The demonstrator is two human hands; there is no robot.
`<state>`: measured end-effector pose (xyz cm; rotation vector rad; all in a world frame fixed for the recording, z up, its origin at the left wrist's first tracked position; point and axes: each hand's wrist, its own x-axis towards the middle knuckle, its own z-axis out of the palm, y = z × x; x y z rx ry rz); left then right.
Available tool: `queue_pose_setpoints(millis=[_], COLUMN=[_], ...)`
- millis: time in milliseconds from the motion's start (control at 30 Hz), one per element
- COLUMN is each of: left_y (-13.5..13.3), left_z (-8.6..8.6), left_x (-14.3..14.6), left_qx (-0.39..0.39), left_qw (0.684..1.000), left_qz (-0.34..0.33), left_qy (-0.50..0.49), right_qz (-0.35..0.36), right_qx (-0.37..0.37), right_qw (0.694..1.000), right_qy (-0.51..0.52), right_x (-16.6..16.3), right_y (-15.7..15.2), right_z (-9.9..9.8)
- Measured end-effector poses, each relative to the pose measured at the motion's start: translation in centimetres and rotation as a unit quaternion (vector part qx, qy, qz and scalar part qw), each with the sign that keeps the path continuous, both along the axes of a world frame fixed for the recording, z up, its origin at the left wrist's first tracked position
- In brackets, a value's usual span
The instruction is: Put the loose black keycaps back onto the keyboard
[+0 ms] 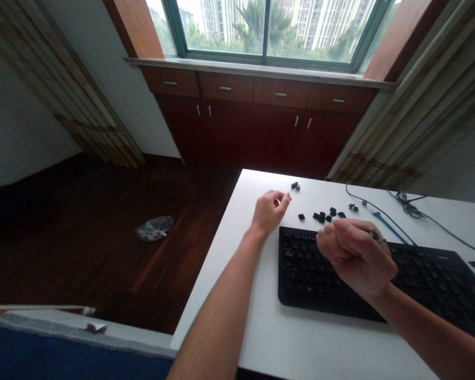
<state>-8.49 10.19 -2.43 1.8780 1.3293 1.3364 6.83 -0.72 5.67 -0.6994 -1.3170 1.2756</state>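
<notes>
Beneath the window (261, 26), the desk (320, 343) is carrying loose keycaps (326, 215) behind the keyboard (419, 285), where I'm hovering my right hand (356, 253) fisted, contents unclear, left hand (269, 210) pinched nearby; keycap work is seemingly calling for fingertip precision.

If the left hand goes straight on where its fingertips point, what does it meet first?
Probably the pair of loose black keycaps on the white table, just beyond the left hand; depth is unclear.
</notes>
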Motion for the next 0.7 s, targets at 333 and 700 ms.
queue_pose_setpoints(millis=[333,700], left_y=[-0.4,-0.3], left_z=[0.3,1.5], left_x=[-0.1,0.0], left_qx=[-0.017,-0.098], left_qw=[1.000,0.979], left_qz=[-0.009,-0.135], left_qy=[0.023,0.116], right_qz=[0.018,-0.148], right_qx=[-0.004,0.168], right_qw=[0.997,0.753], right_qy=[-0.070,-0.619], right_x=[0.0,18.9], right_y=[1.1,8.3], right_z=[0.1,0.1])
